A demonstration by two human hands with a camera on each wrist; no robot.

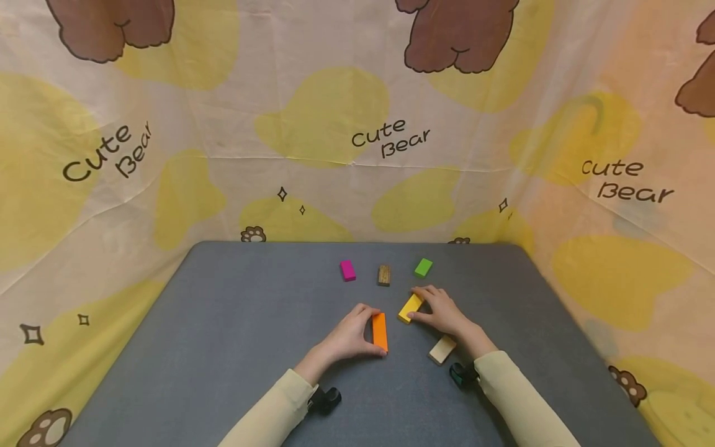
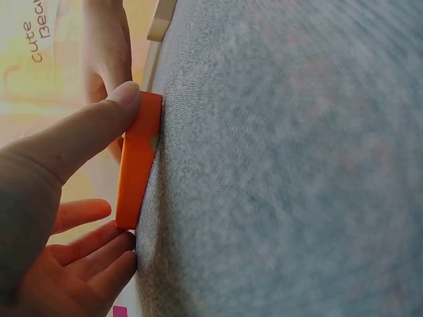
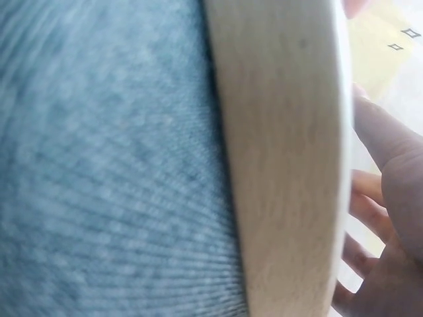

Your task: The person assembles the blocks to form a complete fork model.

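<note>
On the grey table, an orange block [image 1: 380,333] lies lengthwise between the thumb and fingers of my left hand [image 1: 352,335], which pinches it by its two ends. The left wrist view shows the thumb pressed on one end of the orange block [image 2: 137,165] and fingertips at the other. To the right, a yellow block [image 1: 410,308] is pinched between the thumb and fingers of my right hand [image 1: 445,311]. Just below that hand lies a pale wooden block [image 1: 442,349]. In the right wrist view this wooden block [image 3: 284,158] stands large in front, and the yellow one is hidden.
Toward the back of the table [image 1: 251,298] lie a magenta block [image 1: 348,270], a brown wood-grained block [image 1: 384,275] and a green block [image 1: 423,267]. A printed cloth [image 1: 313,124] hangs behind the table and along its sides.
</note>
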